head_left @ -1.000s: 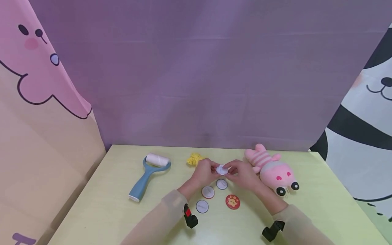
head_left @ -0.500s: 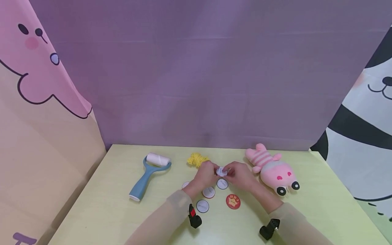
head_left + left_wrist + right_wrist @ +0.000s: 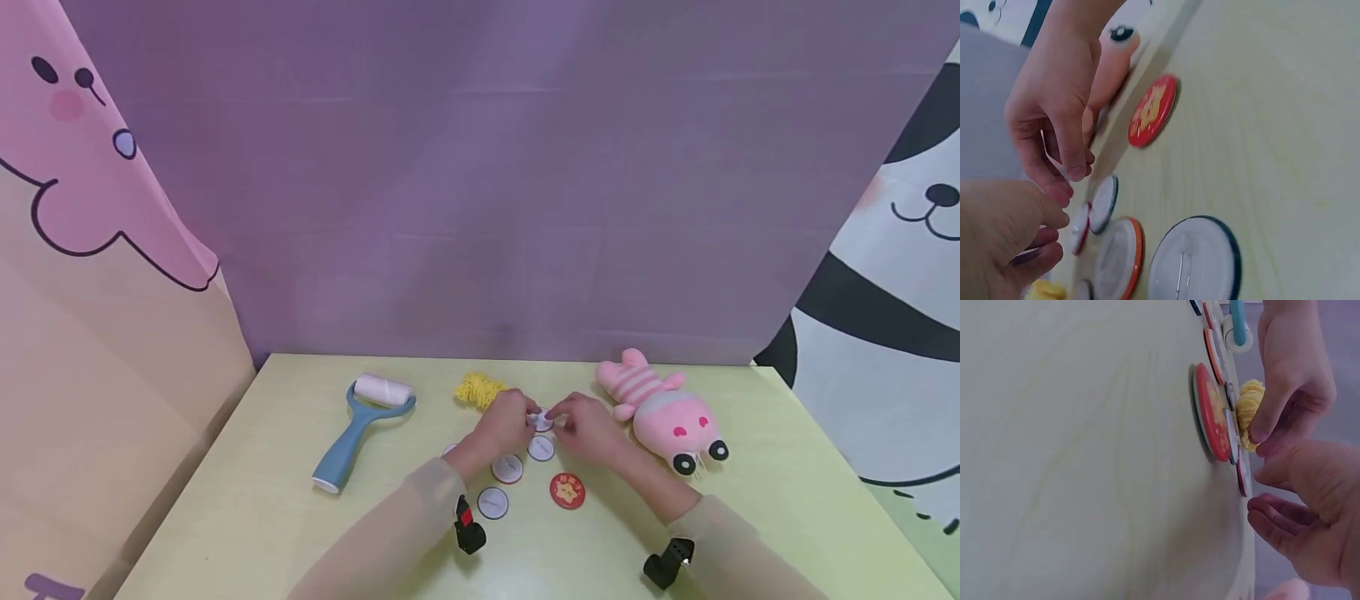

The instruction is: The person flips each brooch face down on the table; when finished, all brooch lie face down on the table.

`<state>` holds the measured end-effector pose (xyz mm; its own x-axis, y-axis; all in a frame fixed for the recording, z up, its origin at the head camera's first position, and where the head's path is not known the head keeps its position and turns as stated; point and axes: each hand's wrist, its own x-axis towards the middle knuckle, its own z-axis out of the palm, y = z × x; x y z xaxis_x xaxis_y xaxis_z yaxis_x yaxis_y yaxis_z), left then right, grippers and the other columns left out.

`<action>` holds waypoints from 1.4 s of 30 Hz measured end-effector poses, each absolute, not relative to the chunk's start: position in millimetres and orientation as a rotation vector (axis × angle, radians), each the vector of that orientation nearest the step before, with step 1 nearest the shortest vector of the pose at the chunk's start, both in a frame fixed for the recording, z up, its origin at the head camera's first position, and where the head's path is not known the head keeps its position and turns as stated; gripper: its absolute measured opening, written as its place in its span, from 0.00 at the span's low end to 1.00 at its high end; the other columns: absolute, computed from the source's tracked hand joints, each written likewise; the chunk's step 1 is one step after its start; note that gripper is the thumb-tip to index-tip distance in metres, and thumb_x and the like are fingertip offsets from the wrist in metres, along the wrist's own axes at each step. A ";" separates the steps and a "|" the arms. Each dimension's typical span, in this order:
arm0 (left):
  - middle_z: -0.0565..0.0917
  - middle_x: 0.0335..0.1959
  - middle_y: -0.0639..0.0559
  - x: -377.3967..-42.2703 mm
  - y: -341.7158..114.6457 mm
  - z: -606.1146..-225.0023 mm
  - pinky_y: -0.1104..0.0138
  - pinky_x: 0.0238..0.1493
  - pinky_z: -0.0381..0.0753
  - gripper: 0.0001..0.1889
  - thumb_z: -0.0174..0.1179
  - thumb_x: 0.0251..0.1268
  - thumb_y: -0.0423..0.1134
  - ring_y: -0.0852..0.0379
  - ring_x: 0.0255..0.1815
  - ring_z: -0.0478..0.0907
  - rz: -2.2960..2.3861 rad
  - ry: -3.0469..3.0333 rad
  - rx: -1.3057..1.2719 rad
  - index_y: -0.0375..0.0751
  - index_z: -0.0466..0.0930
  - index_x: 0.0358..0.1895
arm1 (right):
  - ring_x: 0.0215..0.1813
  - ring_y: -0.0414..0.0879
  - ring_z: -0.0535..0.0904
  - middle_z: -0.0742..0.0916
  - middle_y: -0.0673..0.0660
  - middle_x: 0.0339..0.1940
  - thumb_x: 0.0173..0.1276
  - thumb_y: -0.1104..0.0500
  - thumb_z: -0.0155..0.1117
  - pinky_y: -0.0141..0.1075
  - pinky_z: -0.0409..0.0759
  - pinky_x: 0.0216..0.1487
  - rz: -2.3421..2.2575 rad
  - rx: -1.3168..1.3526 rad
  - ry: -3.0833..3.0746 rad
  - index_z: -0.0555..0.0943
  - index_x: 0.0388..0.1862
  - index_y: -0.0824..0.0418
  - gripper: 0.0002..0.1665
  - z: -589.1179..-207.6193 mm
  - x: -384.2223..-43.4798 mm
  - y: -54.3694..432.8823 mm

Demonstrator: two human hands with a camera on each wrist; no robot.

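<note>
A round pin badge (image 3: 542,419) lies white back up on the table between my two hands, with a reddish rim in the left wrist view. My left hand (image 3: 506,423) is at its left edge, fingers loosely bent. On the other side my right hand (image 3: 588,427) hovers with relaxed fingertips close to the rim. Neither hand appears to grip it; whether a fingertip touches is hard to tell. Closer in lie more white-backed badges, including one below (image 3: 541,448), an orange-rimmed badge (image 3: 1119,259) and a dark-rimmed badge (image 3: 1196,262) showing its pin. A red badge (image 3: 567,491) lies face up.
Yellow yarn (image 3: 480,390) sits behind my left hand. A blue-handled lint roller (image 3: 352,442) lies to the left. To the right rests a pink plush toy (image 3: 667,417). Another badge (image 3: 450,448) is partly hidden by my left forearm. A purple curtain (image 3: 480,208) hangs behind the table.
The badge was held up between both hands; now it lies on the table and the fingers have parted slightly from it. The other things stay put; the head view shifts slightly.
</note>
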<state>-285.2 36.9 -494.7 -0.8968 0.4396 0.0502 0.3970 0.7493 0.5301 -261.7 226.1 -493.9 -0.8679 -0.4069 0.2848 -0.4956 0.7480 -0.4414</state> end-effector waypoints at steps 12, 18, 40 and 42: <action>0.93 0.41 0.51 -233.5 19.0 -476.8 0.80 0.33 0.78 0.18 0.74 0.65 0.40 0.69 0.31 0.79 0.872 2.659 1.051 0.38 0.90 0.56 | 0.35 0.32 0.82 0.91 0.46 0.39 0.68 0.63 0.73 0.29 0.84 0.38 0.836 0.770 -2.939 0.90 0.48 0.58 0.10 -473.3 -212.1 256.8; 0.93 0.42 0.53 -215.8 19.4 -486.2 0.81 0.38 0.78 0.20 0.79 0.60 0.42 0.71 0.33 0.80 0.795 2.668 1.063 0.40 0.91 0.55 | 0.33 0.30 0.80 0.91 0.46 0.37 0.64 0.63 0.77 0.28 0.83 0.34 0.919 0.777 -2.954 0.90 0.47 0.56 0.12 -478.4 -188.0 258.8; 0.93 0.39 0.58 -207.2 35.4 -505.9 0.80 0.42 0.76 0.10 0.74 0.67 0.36 0.70 0.36 0.74 0.776 2.725 1.127 0.43 0.94 0.49 | 0.33 0.34 0.81 0.90 0.46 0.35 0.57 0.64 0.84 0.29 0.83 0.36 0.933 0.824 -2.870 0.91 0.43 0.56 0.15 -495.1 -174.8 253.1; 0.92 0.40 0.57 -207.1 35.8 -505.3 0.79 0.43 0.75 0.11 0.74 0.66 0.36 0.69 0.37 0.72 0.754 2.705 1.112 0.43 0.93 0.51 | 0.34 0.34 0.81 0.90 0.46 0.35 0.57 0.62 0.85 0.30 0.83 0.37 0.934 0.820 -2.866 0.91 0.42 0.55 0.14 -496.1 -174.1 252.7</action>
<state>-207.1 35.8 -505.3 -0.7226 0.6871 0.0751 0.6269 0.6058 0.4899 -174.1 252.7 -496.1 -0.8621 -0.4764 0.1729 -0.4868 0.6834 -0.5441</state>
